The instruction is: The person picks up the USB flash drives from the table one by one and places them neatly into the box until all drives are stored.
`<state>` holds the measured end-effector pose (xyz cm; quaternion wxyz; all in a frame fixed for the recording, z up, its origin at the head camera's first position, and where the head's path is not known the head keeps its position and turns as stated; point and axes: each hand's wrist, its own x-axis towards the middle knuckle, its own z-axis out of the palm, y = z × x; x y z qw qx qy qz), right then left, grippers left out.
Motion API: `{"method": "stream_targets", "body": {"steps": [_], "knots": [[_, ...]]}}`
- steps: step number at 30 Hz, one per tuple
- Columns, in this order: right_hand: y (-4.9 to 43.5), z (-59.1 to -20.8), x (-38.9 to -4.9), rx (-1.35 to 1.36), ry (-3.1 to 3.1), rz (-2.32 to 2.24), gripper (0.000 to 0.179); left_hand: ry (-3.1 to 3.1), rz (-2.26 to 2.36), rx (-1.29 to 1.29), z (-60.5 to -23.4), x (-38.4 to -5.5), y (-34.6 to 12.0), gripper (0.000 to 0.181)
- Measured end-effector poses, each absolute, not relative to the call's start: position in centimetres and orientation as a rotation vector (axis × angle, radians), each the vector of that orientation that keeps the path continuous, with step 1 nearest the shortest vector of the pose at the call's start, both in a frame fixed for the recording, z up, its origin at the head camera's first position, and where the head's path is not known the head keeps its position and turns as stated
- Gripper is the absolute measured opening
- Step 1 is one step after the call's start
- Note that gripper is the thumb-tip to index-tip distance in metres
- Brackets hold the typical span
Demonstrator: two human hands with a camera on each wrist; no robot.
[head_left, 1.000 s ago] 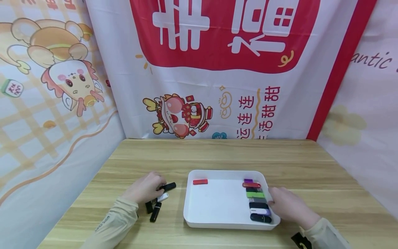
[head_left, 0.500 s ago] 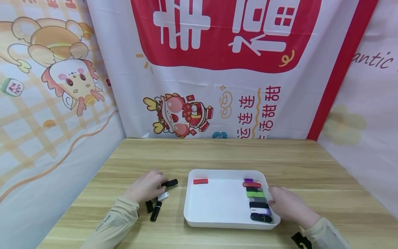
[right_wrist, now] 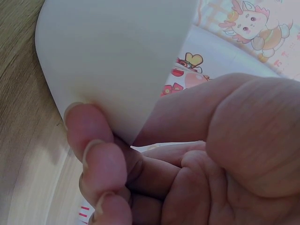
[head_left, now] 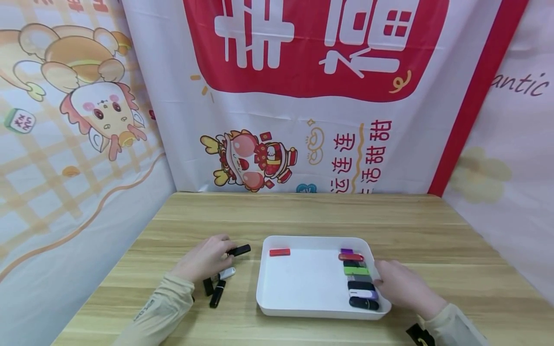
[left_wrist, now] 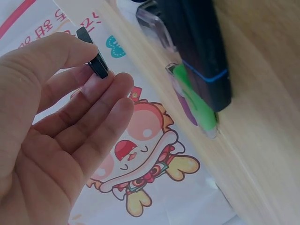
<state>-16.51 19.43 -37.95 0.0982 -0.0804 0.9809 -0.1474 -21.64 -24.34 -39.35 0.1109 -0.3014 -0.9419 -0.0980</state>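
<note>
My left hand pinches a small black USB stick between thumb and fingertips, left of the white tray. The left wrist view shows that stick held above the table. Just below the hand lie a white USB stick and a black one. With thumb over the rim and fingers outside, my right hand grips the tray's right side; the right wrist view shows the fingers against the tray's outer wall. Inside, several sticks, including a green one, form a column.
A red USB stick lies in the tray's far left corner. Beyond the wooden table hangs a printed cloth, with more printed cloth on both sides. A green stick lies beside a larger black one.
My left hand has shifted slightly up and right in the head view, carrying the black USB stick toward the tray. The right hand and the tray stay in place.
</note>
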Motion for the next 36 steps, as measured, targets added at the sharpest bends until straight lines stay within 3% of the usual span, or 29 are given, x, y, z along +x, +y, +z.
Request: {"method": "stream_targets", "body": {"steps": [23, 36], "knots": [[19.4, -38.1, -16.5, -0.249, 2.918, -0.428, 0.027, -2.642, -0.355, -1.069, -35.9, -20.5, -20.9, 0.024], [19.7, -38.3, -16.2, -0.326, 2.984, -0.447, 0.020, -2.664, -0.328, -1.185, -35.9, -20.9, -17.9, 0.019]]}}
